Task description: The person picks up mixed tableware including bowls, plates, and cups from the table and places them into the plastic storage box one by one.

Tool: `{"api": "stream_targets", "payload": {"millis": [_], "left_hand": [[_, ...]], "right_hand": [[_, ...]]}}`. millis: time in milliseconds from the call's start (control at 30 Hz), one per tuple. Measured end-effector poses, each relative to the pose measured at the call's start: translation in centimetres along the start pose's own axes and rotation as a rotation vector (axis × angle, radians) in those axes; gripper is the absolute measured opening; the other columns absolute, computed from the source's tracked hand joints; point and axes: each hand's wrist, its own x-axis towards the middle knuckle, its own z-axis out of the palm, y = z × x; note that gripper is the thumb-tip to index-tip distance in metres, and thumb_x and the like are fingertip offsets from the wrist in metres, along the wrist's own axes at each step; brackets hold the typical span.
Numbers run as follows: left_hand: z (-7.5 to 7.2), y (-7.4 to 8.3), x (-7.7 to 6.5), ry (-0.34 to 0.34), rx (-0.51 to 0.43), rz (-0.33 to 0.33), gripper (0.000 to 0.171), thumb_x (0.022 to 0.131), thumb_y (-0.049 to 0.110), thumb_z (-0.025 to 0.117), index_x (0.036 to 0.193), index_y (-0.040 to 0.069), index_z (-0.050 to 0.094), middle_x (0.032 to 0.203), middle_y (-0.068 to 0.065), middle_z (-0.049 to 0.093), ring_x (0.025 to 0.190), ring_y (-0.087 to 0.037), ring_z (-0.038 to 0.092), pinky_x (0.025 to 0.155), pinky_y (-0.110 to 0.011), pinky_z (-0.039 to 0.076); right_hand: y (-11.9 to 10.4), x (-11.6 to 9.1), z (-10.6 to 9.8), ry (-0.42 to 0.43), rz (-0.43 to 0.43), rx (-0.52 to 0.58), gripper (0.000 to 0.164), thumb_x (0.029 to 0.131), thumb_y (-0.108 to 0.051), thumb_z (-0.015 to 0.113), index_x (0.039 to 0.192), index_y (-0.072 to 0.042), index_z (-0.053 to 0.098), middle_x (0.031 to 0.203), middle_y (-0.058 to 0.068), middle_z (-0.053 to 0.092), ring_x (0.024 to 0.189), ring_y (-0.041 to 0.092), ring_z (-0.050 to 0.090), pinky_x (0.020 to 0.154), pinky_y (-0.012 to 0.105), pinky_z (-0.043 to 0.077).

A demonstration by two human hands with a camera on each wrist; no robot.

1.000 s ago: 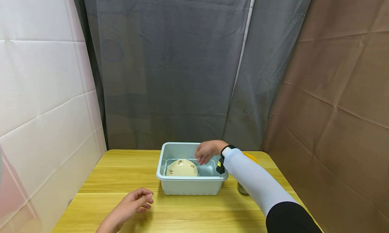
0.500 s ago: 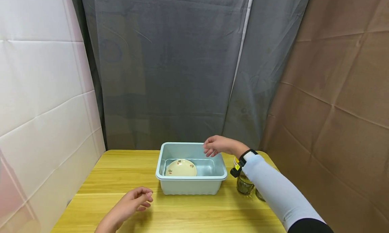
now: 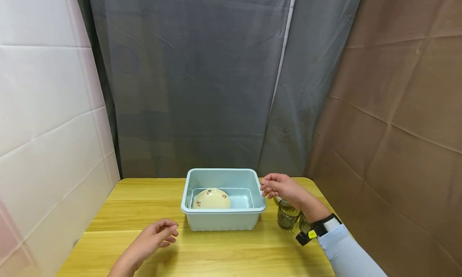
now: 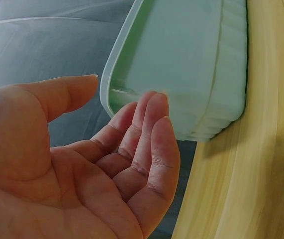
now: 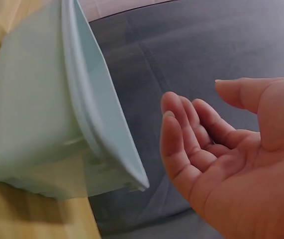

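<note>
Hovering clear of bin rim (image 3: 223,210), right hand (image 3: 285,188) loosely curled, empty; left hand (image 3: 151,241) likewise.

Head camera: high, well back, facing forward and down; takes in wooden tabletop (image 3: 133,212), grey curtain (image 3: 198,88), left hand (image 3: 151,239), right hand (image 3: 283,188). Left-wrist camera: close, looking along palm to fingertips, rolled, tabletop at right edge. Right-wrist camera: similarly close, rolled opposite, tabletop at left. All three views share pale blue tub (image 3: 223,223), tabletop, curtain.
</note>
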Motion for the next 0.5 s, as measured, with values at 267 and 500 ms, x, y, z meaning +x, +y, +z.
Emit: {"api": "stream_targets", "payload": {"millis": [267,500], "left_hand": [[0.1,0.1,0.3,-0.004,-0.004,0.014,0.045,0.117,0.031,0.059,0.138,-0.009,0.061,0.119,-0.014,0.071,0.11,-0.032,0.072,0.098,-0.055,0.06],[0.5,0.1,0.4,0.011,-0.012,0.009,0.043,0.116,0.029,0.06,0.137,-0.009,0.061,0.118,-0.013,0.071,0.11,-0.032,0.072,0.097,-0.052,0.061]], "right_hand": [[3.9,-5.3,2.7,0.159,0.025,0.092,0.027,0.115,-0.025,0.063,0.12,0.002,0.064,0.108,0.012,0.071,0.094,0.022,0.072,0.083,0.032,0.061],[6.8,-7.9,5.4,0.152,0.052,0.211,0.023,0.116,-0.023,0.06,0.117,-0.001,0.066,0.105,0.007,0.07,0.092,0.019,0.071,0.08,0.032,0.06]]}}
